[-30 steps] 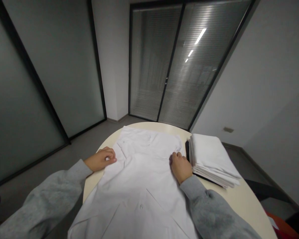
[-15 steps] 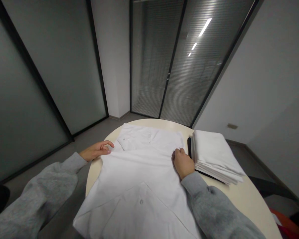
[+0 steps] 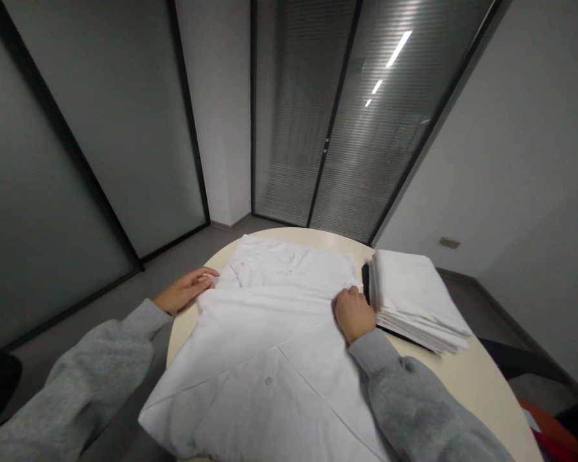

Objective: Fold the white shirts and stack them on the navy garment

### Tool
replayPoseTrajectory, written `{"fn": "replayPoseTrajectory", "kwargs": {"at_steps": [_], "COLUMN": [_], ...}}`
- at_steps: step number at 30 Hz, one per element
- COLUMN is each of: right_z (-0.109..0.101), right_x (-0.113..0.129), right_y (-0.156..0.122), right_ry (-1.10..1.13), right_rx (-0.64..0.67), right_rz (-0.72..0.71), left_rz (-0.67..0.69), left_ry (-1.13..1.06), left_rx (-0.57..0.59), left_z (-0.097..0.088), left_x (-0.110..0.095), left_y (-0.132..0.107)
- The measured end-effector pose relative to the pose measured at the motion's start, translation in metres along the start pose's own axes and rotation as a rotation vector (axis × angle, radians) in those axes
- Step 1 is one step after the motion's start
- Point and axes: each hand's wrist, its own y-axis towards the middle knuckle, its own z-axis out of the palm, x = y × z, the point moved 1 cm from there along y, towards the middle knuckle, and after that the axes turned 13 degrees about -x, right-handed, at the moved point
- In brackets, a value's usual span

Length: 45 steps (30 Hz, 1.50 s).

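A white buttoned garment [image 3: 264, 327] with a pointed, seamed panel lies across the table, its far part folded into a layer with a crosswise edge. My right hand [image 3: 355, 314] is closed at the garment's right edge, with bunched cloth at the fingertips. At the opposite edge, my left hand [image 3: 187, 289] rests beside the cloth with its fingers mostly stretched out, the tips touching or very near it. One round button shows on the near half. Cloth hides part of my left fingertips.
A stack of folded white cloth [image 3: 414, 295] stands on the right side of the round cream table [image 3: 481, 391], with something dark under and beside it. Glass partitions [image 3: 308, 115] stand beyond the table. Something red and orange [image 3: 553, 430] shows at lower right.
The garment's near part has shifted slightly forward and left, and its creases have changed. My left fingers have straightened and come closer together. My right hand stays in almost the same place.
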Motion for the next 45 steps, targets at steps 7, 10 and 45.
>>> {"fn": "replayPoseTrajectory", "kwargs": {"at_steps": [7, 10, 45], "right_z": [-0.018, -0.024, -0.026], "right_x": [0.001, 0.000, 0.046], "right_y": [-0.004, -0.005, -0.047], "right_ry": [-0.024, -0.030, 0.642], "right_rx": [-0.041, -0.049, 0.161], "right_rz": [-0.010, -0.015, -0.834], "left_rz": [0.012, 0.140, 0.415], "left_ry": [0.060, 0.276, 0.963], "left_rx": [-0.211, -0.117, 0.263], "left_z": [-0.004, -0.003, 0.025], "left_x": [0.016, 0.012, -0.020], "left_y": [0.002, 0.001, -0.073]}}
